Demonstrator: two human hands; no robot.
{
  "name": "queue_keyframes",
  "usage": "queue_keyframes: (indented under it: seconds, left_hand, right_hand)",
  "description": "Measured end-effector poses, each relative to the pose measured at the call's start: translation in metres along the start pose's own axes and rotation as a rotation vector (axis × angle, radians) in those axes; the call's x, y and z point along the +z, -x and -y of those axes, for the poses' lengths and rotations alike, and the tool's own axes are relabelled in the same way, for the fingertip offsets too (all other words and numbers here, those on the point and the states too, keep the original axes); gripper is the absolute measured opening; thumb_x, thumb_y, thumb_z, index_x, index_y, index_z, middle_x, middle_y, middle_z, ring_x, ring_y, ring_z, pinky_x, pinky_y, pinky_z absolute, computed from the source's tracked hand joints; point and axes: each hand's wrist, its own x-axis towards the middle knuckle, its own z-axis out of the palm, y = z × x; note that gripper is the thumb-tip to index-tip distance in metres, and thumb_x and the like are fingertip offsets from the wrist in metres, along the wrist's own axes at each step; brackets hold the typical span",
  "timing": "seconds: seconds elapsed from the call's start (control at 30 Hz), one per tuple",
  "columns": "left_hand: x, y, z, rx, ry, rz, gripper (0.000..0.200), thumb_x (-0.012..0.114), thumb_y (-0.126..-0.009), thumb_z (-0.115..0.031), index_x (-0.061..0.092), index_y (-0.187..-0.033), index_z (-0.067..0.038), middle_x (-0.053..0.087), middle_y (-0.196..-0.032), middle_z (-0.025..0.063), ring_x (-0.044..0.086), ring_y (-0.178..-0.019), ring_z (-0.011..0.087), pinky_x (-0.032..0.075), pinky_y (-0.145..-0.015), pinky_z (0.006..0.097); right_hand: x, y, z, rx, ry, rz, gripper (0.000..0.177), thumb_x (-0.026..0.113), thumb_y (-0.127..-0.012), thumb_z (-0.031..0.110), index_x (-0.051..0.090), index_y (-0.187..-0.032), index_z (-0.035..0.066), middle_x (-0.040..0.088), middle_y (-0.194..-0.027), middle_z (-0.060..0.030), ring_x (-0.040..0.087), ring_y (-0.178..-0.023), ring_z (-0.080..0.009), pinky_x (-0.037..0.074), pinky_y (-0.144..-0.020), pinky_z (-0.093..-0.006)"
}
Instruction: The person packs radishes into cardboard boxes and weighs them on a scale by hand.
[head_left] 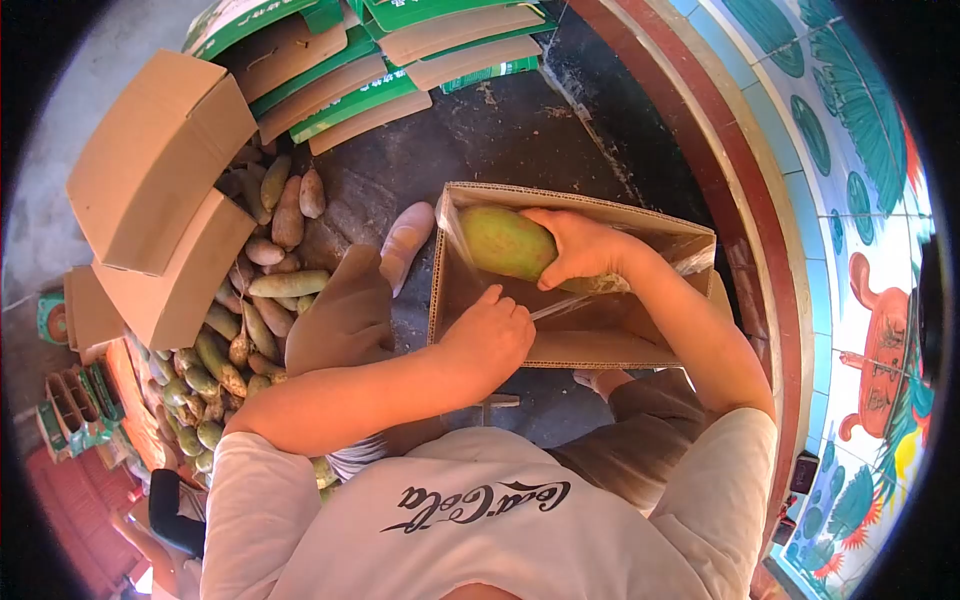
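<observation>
A large oblong green fruit (pixel 505 243), melon-like with a yellowish tinge, lies at the far left end of an open cardboard box (pixel 570 348). My right hand (pixel 582 248) reaches into the box and grips the fruit's right end, thumb and fingers spread around it. Clear plastic liner (pixel 690 262) shows along the box's inner walls. Over the near left part of the box, my left hand (pixel 490 335) is closed, fingers curled, with a pale strip of the plastic running out from it. Its fingertips are partly hidden.
At the left lies a heap of long green and brown fruits (pixel 265 320). Brown cartons (pixel 160 160) stand beside it. Green printed cartons (pixel 360 100) are stacked at the back. A painted tile wall (pixel 810 250) runs along the right. My knee and shoe (pixel 407 240) flank the box.
</observation>
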Motion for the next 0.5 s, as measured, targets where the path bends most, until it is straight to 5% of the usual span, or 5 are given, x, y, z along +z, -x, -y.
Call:
queue_keyframes:
  seconds: [0.17, 0.37, 0.5]
  left_hand:
    - [0.013, 0.003, 0.008, -0.112, 0.173, -0.126, 0.04, 0.064, -0.068, -0.014, 0.056, -0.103, 0.003, 0.057, -0.093, 0.0139, 0.054, -0.095, 0.027, 0.038, -0.094, 0.042]
    - [0.002, 0.0, 0.005, -0.047, 0.255, 0.02, 0.02, 0.06, -0.071, -0.014, 0.062, -0.087, -0.001, 0.057, -0.095, 0.0138, 0.054, -0.097, 0.0282, 0.039, -0.092, 0.041]
    - [0.007, 0.002, 0.0, -0.03, 0.268, -0.051, 0.013, 0.06, -0.069, -0.013, 0.063, -0.078, -0.004, 0.058, -0.091, 0.0119, 0.054, -0.097, 0.0265, 0.041, -0.089, 0.0389]
  right_hand:
    - [-0.024, 0.019, 0.044, -0.228, -0.107, -0.07, 0.085, 0.079, -0.052, 0.011, 0.043, -0.128, 0.002, 0.056, -0.117, -0.0126, 0.052, -0.108, -0.0215, 0.039, -0.097, -0.0314]
    - [-0.061, 0.07, 0.094, -0.239, -0.352, -0.379, 0.082, 0.083, -0.053, 0.01, 0.046, -0.125, 0.0, 0.056, -0.117, -0.0065, 0.051, -0.109, -0.0173, 0.038, -0.097, -0.0334]
    - [-0.068, 0.075, 0.084, -0.29, -0.383, -0.379, 0.097, 0.086, -0.053, 0.018, 0.036, -0.134, 0.001, 0.045, -0.132, -0.0122, 0.046, -0.12, -0.0251, 0.039, -0.1, -0.0401]
